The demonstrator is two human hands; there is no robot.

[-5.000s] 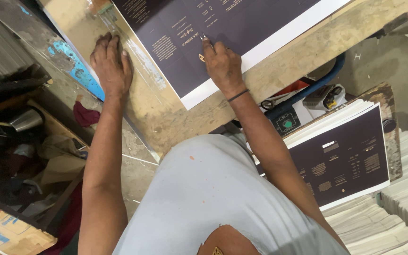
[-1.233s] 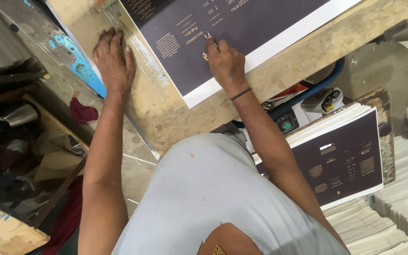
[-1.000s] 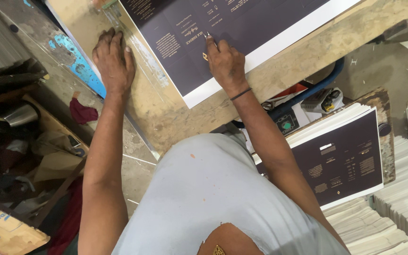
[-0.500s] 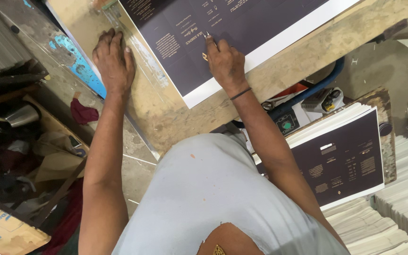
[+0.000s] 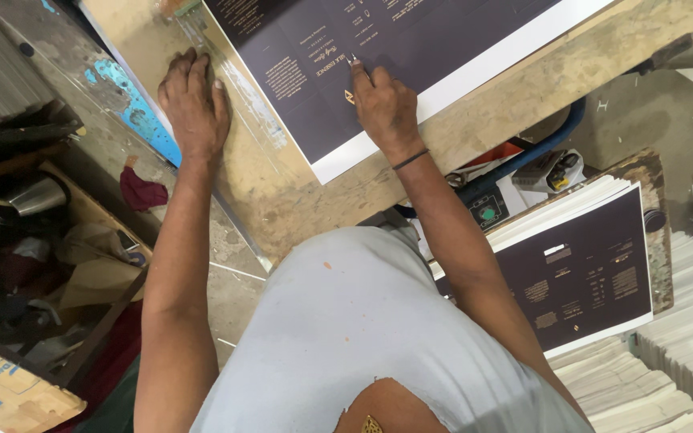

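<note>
Both hands unmoved: left hand point(image 5: 195, 104) flat, fingers spread; right hand point(image 5: 384, 104) fingers curled on dark printed sheet point(image 5: 411, 48)

Large dark purple printed paper sheet point(image 5: 411, 56) with white border: smooth, matt, faint sheen. Right hand point(image 5: 385, 104) rests on it. Pale worn wooden table top point(image 5: 475, 136): rough, scratched, stained, unvarnished. Left hand point(image 5: 194, 104) lies flat on the bare wood. Stack of dark purple printed sheets point(image 5: 583, 273): paper, matt face, white cut edges. Dented silver metal cup point(image 5: 38, 195): dull shine. Grey T-shirt point(image 5: 354, 337): soft cotton-like cloth, spotted.
</note>
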